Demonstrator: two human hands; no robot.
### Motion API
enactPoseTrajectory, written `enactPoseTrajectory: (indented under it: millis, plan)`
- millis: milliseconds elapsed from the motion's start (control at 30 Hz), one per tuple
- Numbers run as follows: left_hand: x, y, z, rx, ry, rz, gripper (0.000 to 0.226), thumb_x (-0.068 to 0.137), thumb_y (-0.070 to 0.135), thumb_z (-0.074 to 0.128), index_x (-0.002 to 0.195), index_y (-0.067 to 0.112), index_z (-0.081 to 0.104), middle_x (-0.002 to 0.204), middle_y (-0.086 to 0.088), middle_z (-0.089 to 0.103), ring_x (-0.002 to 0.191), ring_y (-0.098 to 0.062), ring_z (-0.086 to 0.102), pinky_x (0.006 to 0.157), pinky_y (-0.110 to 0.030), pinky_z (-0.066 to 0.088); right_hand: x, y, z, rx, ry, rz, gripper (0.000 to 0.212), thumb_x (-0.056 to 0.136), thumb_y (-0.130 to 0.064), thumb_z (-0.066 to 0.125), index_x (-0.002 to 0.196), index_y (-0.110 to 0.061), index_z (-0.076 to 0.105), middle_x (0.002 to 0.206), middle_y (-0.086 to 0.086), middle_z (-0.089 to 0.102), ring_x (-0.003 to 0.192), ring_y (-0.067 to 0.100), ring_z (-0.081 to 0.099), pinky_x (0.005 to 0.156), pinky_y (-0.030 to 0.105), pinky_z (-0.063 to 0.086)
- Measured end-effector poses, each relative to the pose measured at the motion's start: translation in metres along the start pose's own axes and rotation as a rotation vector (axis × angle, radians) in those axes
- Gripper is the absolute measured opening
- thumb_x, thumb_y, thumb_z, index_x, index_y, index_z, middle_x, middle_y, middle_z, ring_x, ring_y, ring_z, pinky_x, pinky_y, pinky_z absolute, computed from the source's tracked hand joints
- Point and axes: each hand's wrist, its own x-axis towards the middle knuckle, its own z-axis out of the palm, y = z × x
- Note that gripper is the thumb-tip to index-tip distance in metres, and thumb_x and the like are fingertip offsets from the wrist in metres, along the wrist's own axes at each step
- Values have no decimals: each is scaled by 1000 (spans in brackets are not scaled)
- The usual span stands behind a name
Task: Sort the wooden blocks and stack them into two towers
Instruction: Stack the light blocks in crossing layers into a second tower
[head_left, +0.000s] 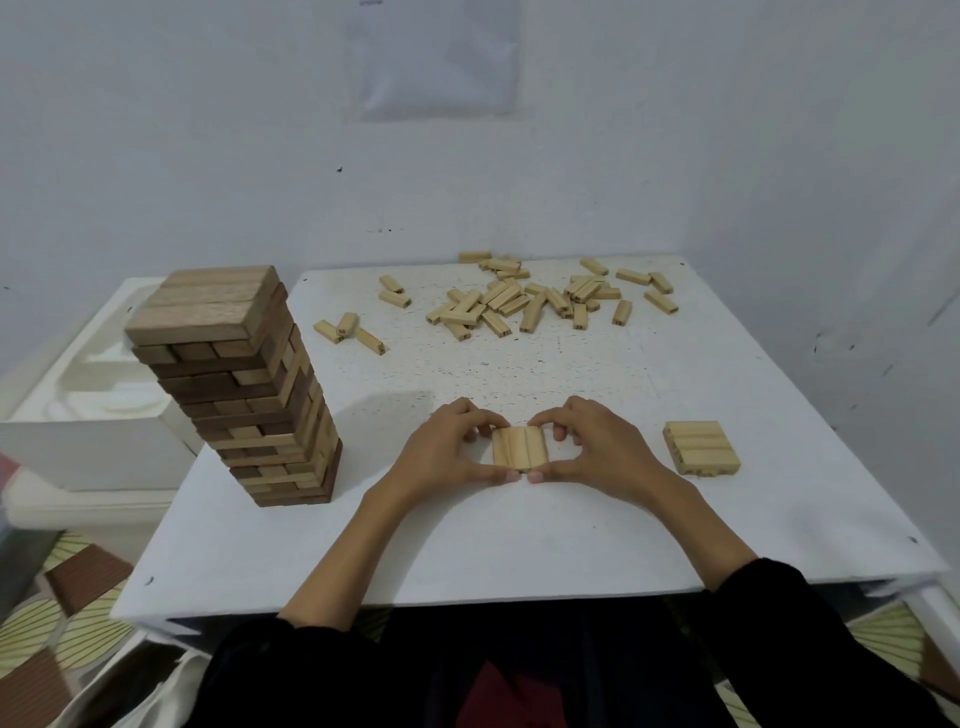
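A tall tower of larger brown wooden blocks (249, 384) stands at the left of the white table (519, 545). In the middle, three small pale blocks (519, 448) lie side by side as one layer. My left hand (447, 452) and my right hand (597, 449) frame that layer, fingertips pinching its far corners and thumbs meeting at its near edge. To the right lies a low stack of small pale blocks (701, 448). Several loose pale blocks (530, 301) are scattered at the far side of the table.
A few stray pale blocks (350, 332) lie left of the pile. A white moulded box (98, 415) sits beside the table at left, behind the tower. Walls close the far and right sides. Patterned floor shows at the lower corners.
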Motion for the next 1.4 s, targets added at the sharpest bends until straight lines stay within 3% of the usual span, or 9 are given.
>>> enactPoseTrajectory:
  millis: [167, 367, 533, 733, 967, 1167, 1300, 1400]
  plan:
    - [1, -2, -2, -14, -25, 15, 57, 65, 50, 80, 117, 40, 59, 99, 19, 48, 93, 4, 45, 74, -18, 39, 0, 5, -7, 47, -113, -33, 70, 65, -51, 79, 127, -39, 51, 97, -12, 49, 86, 3, 44, 71, 22, 39]
    - [1, -2, 1, -42, -11, 22, 54, 60, 55, 80, 108, 43, 60, 101, 22, 49, 96, 4, 44, 74, -18, 36, 2, 9, 0, 59, -59, -73, 53, 70, -47, 77, 118, -39, 57, 92, -16, 50, 83, 0, 44, 66, 19, 36]
    - [-3, 0, 5, -93, 42, 22, 58, 48, 68, 65, 101, 45, 61, 100, 23, 54, 96, 4, 45, 74, -14, 34, 3, 8, 5, 27, 1, -106, 49, 69, -46, 76, 114, -39, 58, 90, -15, 50, 82, 1, 44, 62, 19, 32]
    - [-2, 2, 6, -146, 50, 36, 59, 44, 66, 70, 98, 42, 64, 96, 19, 57, 90, 1, 50, 76, -23, 43, -1, 5, 1, 56, 16, -111, 48, 67, -45, 80, 110, -35, 61, 90, -13, 52, 79, 0, 44, 62, 20, 34]
    - [13, 42, 3, -191, 72, 142, 55, 47, 65, 70, 97, 42, 64, 96, 21, 56, 87, 4, 51, 70, -19, 39, -18, 18, -44, 37, 74, -128, 45, 69, -42, 80, 110, -38, 62, 91, -15, 52, 88, 6, 45, 72, 24, 38]
    - [41, 92, 26, -166, 46, 211, 63, 48, 69, 65, 102, 37, 65, 99, 18, 54, 90, 2, 52, 77, -25, 46, -45, 55, -84, 156, 94, -56, 48, 63, -49, 79, 105, -50, 55, 104, -9, 50, 103, 4, 41, 82, 13, 35]
    - [57, 117, 49, -155, 19, 234, 55, 56, 56, 75, 104, 32, 67, 100, 14, 54, 91, -3, 51, 77, -26, 44, -59, 84, -102, 115, 76, 13, 49, 58, -53, 74, 103, -51, 54, 109, -9, 49, 107, 8, 39, 88, 10, 29]
    - [66, 126, 66, -124, 14, 253, 51, 64, 45, 82, 109, 28, 67, 103, 10, 55, 96, -5, 45, 74, -17, 37, -66, 103, -107, 116, 54, 54, 50, 56, -54, 72, 103, -52, 54, 112, -7, 49, 109, 8, 37, 88, 10, 27]
